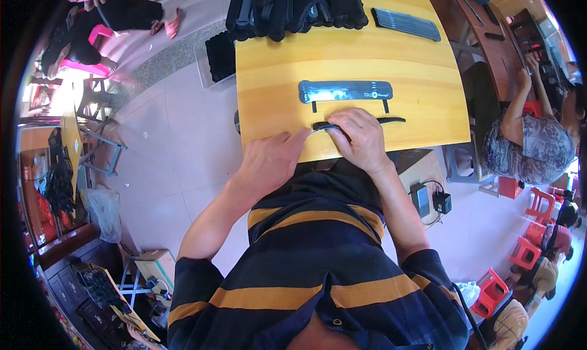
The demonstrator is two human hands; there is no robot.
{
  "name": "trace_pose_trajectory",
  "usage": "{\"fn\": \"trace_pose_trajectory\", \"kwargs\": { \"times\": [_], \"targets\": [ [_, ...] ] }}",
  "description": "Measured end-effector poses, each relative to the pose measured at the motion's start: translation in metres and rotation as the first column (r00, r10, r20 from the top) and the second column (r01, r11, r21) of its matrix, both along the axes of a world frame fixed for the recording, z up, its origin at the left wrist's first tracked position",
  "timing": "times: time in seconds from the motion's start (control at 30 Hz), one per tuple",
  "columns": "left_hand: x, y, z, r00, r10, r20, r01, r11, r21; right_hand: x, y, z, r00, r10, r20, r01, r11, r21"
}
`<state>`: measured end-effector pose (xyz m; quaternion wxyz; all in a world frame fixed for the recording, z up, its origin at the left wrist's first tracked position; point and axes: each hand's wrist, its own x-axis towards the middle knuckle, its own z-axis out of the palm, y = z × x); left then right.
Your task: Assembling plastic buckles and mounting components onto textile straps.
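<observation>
Close to the near edge of the table, a thin black strip (392, 120) with a pale, shiny edge runs through my hands. My right hand (359, 137) lies over its middle, thumb below and fingers bent over the top. At its left end, my left hand (275, 158) pinches the tip between thumb and forefinger. Beyond the hands is a flat, glossy black strip (345, 92) with rounded ends and pale printing. Two short black tabs, a left one (314, 107) and a right one (386, 106), lie just below it. My right fingers hide part of the held strip.
A heap of black fabric strips (293, 10) covers the far left of the yellow table (275, 68). One stack of dark, glossy strips (406, 24) lies at the far right. Left of the table stands a clear bin (205, 59) holding black pieces. Other people sit around the room.
</observation>
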<state>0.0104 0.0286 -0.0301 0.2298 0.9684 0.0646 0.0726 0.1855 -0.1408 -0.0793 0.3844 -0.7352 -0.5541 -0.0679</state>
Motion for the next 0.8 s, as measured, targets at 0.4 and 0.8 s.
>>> {"fn": "trace_pose_trajectory", "kwargs": {
  "times": [0.4, 0.8],
  "targets": [
    [0.011, 0.000, -0.001, 1.000, -0.010, -0.029, 0.010, 1.000, 0.002, 0.001, 0.001, -0.001, 1.000, -0.005, -0.002, 0.005, 1.000, 0.004],
    [0.018, 0.006, 0.006, 0.996, -0.079, -0.042, 0.084, 0.983, 0.164, 0.001, -0.001, 0.001, 0.999, 0.006, -0.037, -0.006, 1.000, 0.018]
  ]
}}
